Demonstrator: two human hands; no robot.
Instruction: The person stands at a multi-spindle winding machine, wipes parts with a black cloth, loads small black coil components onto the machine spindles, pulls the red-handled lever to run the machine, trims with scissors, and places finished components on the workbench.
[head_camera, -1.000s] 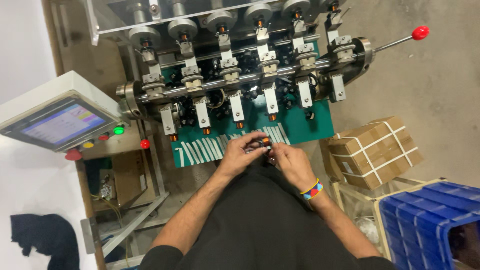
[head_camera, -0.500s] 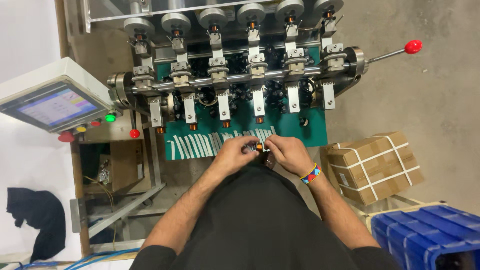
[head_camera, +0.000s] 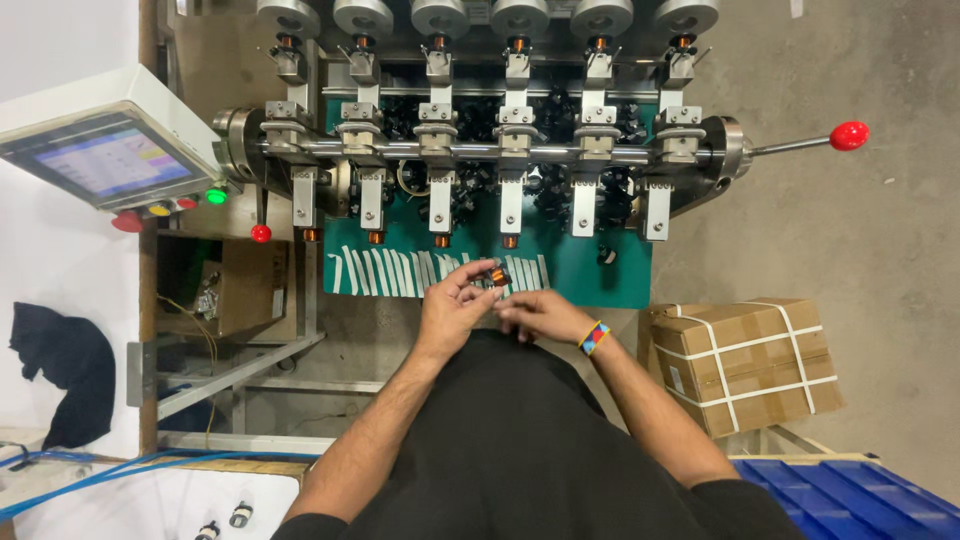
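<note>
The left hand pinches a small copper-wound coil between thumb and fingertips, raised just in front of the body. The right hand sits just beside and below the left hand, fingers curled loosely; whether it touches the coil cannot be told. A multicoloured wristband circles the right wrist.

Directly beyond the hands lies a green plate carrying a row of white strips laid side by side. Above the plate stands the winding machine: six stations in a row along a steel shaft, several with copper coils at their lower tips. A lever with a red knob projects from the right end of the shaft.

To the left, a control panel shows a lit screen with coloured buttons beneath. To the right, a strapped cardboard box rests on the floor, with a blue crate nearer the person.
</note>
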